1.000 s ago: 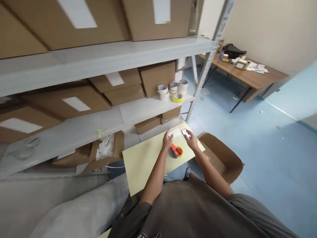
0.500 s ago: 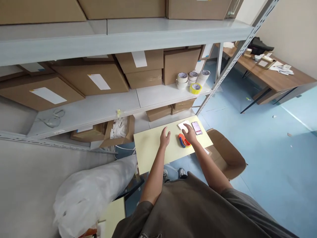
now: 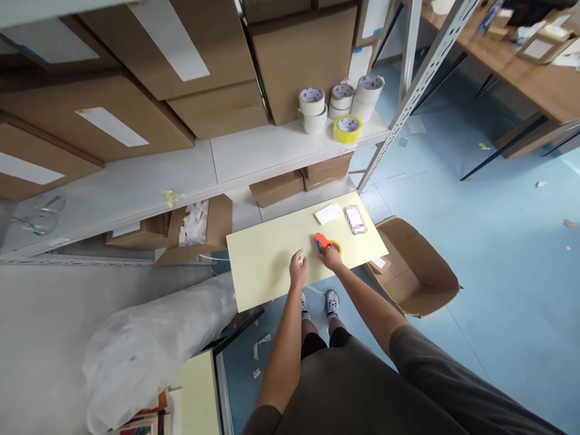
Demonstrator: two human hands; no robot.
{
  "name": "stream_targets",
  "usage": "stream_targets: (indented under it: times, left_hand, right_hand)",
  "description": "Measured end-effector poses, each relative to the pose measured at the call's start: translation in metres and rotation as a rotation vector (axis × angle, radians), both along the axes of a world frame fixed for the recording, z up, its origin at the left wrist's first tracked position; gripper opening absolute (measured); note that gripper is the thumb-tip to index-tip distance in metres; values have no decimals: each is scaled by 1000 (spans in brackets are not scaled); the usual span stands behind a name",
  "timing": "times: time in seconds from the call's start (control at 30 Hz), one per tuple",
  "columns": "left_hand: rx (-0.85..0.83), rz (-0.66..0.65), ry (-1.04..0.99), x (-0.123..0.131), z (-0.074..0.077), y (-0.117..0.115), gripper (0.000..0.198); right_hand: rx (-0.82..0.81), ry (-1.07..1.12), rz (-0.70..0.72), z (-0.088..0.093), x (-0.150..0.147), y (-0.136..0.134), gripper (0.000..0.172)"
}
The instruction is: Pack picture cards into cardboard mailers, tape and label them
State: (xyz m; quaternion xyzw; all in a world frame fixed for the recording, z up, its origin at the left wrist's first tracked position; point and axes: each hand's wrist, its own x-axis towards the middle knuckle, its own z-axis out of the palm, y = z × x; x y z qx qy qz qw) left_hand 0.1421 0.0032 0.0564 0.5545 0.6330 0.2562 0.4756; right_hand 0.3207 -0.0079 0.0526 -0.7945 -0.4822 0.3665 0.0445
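Note:
I stand at a pale yellow table [image 3: 267, 260]. My right hand [image 3: 331, 258] is closed round the orange tape dispenser [image 3: 324, 243] with its yellow roll, near the table's front edge. My left hand [image 3: 298, 270] rests just left of it on the tabletop, fingers loosely curled and holding nothing. Farther back on the table lie a white card [image 3: 328, 213] and a phone [image 3: 354, 219], side by side.
A grey shelf rack [image 3: 254, 151] holds cardboard boxes and several tape rolls [image 3: 338, 109]. An open cardboard box [image 3: 417, 272] sits on the blue floor to the right. A white plastic bag [image 3: 149, 350] lies at the left. A wooden desk [image 3: 525, 66] stands at the far right.
My head tilted down, so the view dropped. My right hand left the phone and closed on the tape dispenser. My left hand drew back from the white card toward the table's front.

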Motion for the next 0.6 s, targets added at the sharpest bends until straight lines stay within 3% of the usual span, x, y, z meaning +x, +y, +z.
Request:
stream_targets:
  times: [0.17, 0.3, 0.43, 0.6]
  left_hand:
    - [-21, -9, 32, 14, -10, -10, 40]
    - [-21, -20, 2, 24, -1, -11, 39]
    - [1, 6, -29, 22, 29, 0, 37]
    - [80, 34, -88, 10, 89, 31, 35]
  right_hand:
    - [-72, -71, -22, -30, -10, 0, 47]
    - [-87, 21, -34, -31, -2, 0, 49]
    - [12, 33, 15, -5, 20, -6, 61]
    - [198, 35, 184, 59, 46, 4, 65]
